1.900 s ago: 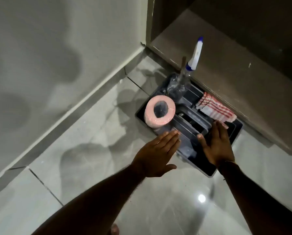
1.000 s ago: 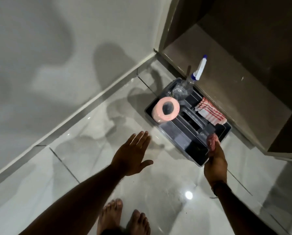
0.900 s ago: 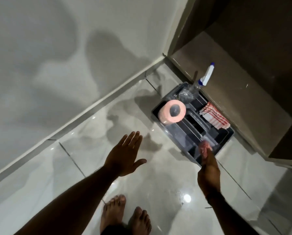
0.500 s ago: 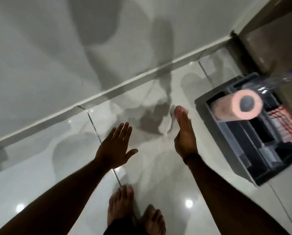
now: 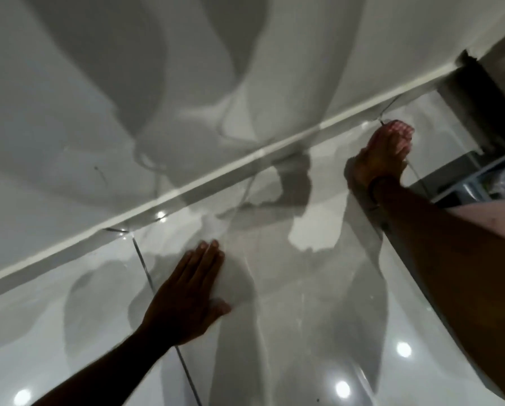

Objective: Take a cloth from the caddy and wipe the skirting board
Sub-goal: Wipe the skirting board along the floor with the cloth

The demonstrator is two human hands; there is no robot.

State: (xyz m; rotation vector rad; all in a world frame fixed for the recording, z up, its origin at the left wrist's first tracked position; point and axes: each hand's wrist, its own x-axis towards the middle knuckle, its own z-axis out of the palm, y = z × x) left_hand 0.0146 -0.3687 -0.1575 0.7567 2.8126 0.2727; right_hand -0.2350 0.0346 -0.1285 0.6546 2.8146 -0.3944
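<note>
My right hand (image 5: 380,162) reaches toward the wall at the right and grips a red-and-white striped cloth (image 5: 399,128), whose end shows past my fingertips close to the skirting board (image 5: 230,168). The skirting board is a pale strip with a grey band below it, running diagonally along the foot of the white wall. My left hand (image 5: 187,297) lies flat with fingers together on the glossy floor tile, holding nothing. Only a corner of the dark caddy (image 5: 462,183) shows at the right edge, with a pink roll (image 5: 491,218) behind my forearm.
Glossy grey floor tiles (image 5: 289,332) with dark grout lines fill the lower view. A dark door frame or cabinet edge (image 5: 479,92) stands at the upper right where the skirting board ends. Shadows of my arms fall on the wall.
My right hand carried the cloth away from the caddy and up to the skirting board. My left hand went down flat onto the tile. The view swung left, so the caddy slid to the right edge.
</note>
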